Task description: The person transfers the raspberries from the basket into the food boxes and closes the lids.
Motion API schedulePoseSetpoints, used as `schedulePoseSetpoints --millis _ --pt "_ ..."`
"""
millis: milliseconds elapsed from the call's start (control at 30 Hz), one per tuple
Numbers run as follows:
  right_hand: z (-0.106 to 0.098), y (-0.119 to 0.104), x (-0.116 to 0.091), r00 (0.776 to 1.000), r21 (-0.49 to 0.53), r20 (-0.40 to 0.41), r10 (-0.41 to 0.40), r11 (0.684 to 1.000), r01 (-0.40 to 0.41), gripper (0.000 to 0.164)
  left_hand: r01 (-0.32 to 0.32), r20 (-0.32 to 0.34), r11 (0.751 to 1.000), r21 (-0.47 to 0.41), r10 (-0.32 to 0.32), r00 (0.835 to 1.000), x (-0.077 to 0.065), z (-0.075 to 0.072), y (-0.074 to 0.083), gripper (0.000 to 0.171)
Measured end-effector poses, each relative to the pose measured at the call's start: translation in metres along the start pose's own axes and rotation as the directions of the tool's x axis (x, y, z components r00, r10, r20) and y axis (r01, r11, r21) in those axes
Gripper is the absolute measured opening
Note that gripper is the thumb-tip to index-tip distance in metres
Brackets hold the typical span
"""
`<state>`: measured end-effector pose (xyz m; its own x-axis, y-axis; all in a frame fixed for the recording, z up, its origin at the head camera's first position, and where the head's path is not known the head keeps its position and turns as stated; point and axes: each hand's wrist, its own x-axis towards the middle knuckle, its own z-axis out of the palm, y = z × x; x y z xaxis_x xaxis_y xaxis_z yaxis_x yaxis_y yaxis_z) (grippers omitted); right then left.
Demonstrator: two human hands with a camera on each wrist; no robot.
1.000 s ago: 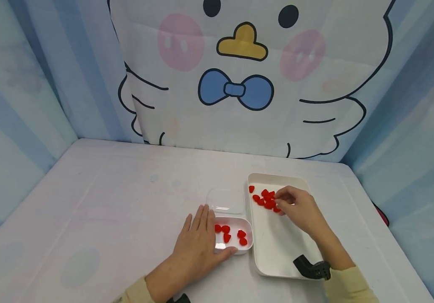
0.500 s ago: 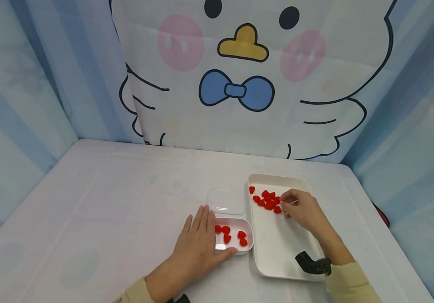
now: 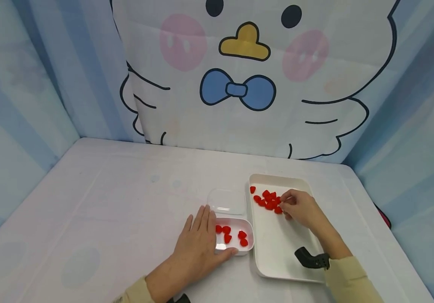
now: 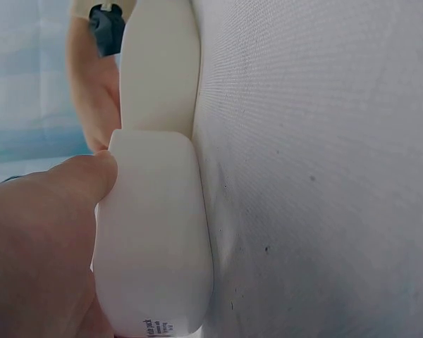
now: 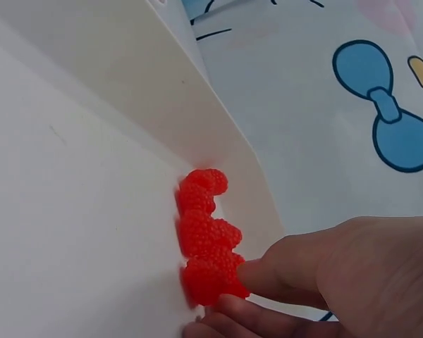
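Head view: right hand (image 3: pixel 301 210) pinches a raspberry (image 3: pixel 278 199), left hand (image 3: pixel 197 243) rests straight-fingered, and tray (image 3: pixel 281 256) points lengthwise forward.

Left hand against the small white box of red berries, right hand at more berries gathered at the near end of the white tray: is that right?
Not quite: the berries at the right hand are gathered toward the far end of the white tray, as the head view shows. The rest holds: left hand against the small white box.
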<state>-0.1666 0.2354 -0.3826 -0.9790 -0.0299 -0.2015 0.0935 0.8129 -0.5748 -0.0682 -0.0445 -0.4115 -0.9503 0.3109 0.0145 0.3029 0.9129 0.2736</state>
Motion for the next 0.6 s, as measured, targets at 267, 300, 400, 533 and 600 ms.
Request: schedulePoseSetpoints --millis 267,300,400,533,600 --pt "0.0013 -0.0025 0.0049 1.000 -0.023 0.027 -0.001 1.000 0.001 0.027 -0.002 -0.006 1.000 -0.003 0.002 1.000 -0.0002 -0.0001 -0.0007 0.106" --pt "0.0020 -0.0026 0.0056 1.000 -0.023 0.028 0.001 1.000 0.000 0.027 -0.001 -0.006 1.000 -0.002 0.001 1.000 -0.0002 -0.0002 -0.0009 0.106" --pt "0.0032 -0.0027 0.0062 1.000 -0.022 0.031 0.004 1.000 -0.003 0.028 0.000 -0.004 1.000 -0.003 0.000 1.000 -0.0001 -0.0004 -0.0014 0.106" --pt "0.0029 -0.0026 0.0048 0.999 -0.021 0.035 0.005 1.000 -0.004 0.027 0.003 0.004 1.000 -0.003 -0.003 1.000 -0.0002 -0.0007 -0.0011 0.106" --pt "0.0029 -0.0032 0.0046 0.999 -0.014 0.036 0.001 1.000 0.000 0.026 0.003 0.003 1.000 0.000 -0.003 1.000 -0.0005 -0.0007 -0.0010 0.106"
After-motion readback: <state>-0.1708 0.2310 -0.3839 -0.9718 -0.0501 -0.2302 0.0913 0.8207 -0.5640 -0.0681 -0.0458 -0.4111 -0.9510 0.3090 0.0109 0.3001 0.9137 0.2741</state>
